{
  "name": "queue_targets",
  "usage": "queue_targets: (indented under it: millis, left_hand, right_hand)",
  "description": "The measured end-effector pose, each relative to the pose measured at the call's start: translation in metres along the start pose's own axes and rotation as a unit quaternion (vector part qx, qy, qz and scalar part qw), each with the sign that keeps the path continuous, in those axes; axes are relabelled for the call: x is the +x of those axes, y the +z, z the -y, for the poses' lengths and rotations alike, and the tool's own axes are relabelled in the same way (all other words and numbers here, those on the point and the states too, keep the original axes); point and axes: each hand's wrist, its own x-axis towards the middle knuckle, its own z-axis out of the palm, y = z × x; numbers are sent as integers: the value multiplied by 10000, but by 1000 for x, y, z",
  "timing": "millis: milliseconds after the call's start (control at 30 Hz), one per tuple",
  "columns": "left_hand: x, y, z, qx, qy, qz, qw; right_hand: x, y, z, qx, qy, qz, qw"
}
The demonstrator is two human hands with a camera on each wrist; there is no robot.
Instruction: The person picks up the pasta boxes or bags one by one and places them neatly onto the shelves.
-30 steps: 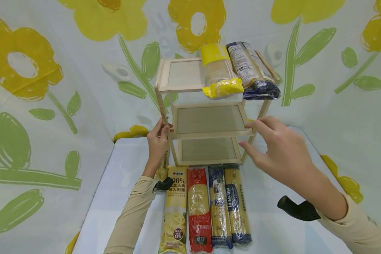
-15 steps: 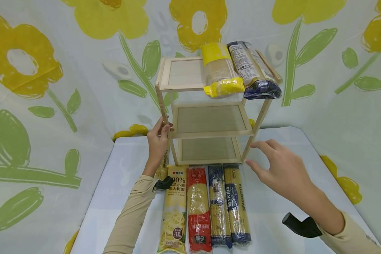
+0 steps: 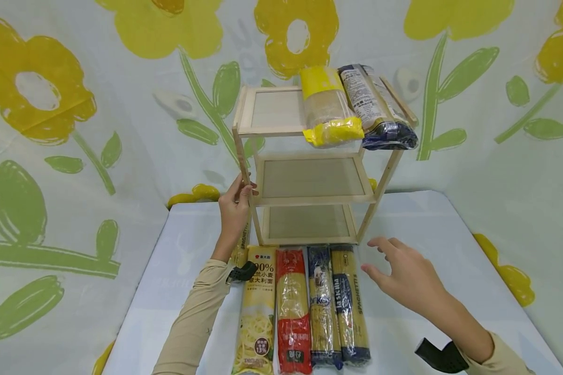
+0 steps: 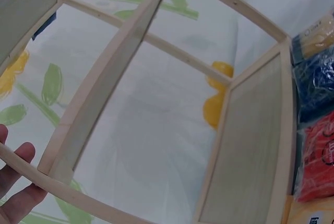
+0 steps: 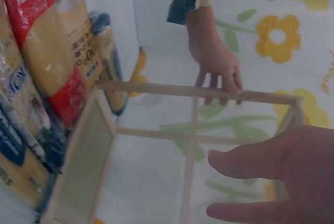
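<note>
My left hand (image 3: 234, 208) grips the left front post of a three-tier wooden rack (image 3: 314, 201); the left wrist view shows its fingers (image 4: 25, 202) at the post beside the middle shelf. My right hand (image 3: 408, 276) hovers right of the rack's foot, thumb and fingers apart, holding nothing. On the top shelf lie a yellow-ended clear pack (image 3: 330, 107) and a blue-ended pack (image 3: 368, 99). In front of the rack lie a yellow spaghetti pack (image 3: 255, 317), a red pack (image 3: 293, 307), a blue-ended pasta pack (image 3: 323, 312) and a blue-labelled spaghetti pack (image 3: 351, 312).
Another spaghetti pack (image 3: 241, 249) lies left of the rack, partly behind my left forearm. The white table (image 3: 431, 219) reaches back to a flower-printed cloth backdrop (image 3: 136, 156). The top packs overhang the front edge of their shelf.
My right hand has moved down from beside the middle shelf to low over the table, right of the packs. The left hand keeps its grip on the post.
</note>
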Motion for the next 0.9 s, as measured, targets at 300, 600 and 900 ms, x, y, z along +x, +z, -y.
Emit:
queue_targets:
  millis: [300, 600, 900]
  left_hand:
    - [-1, 1, 1, 104, 54, -14, 9999]
    - [0, 2, -3, -24, 34, -2, 10000]
    - [-3, -2, -37, 18, -8, 54, 10000]
  right_hand:
    - [-8, 30, -16, 297, 553, 562, 9964]
    - [-18, 65, -32, 426, 960, 823, 9911]
    - [-33, 109, -39, 834, 1628, 1371, 9735]
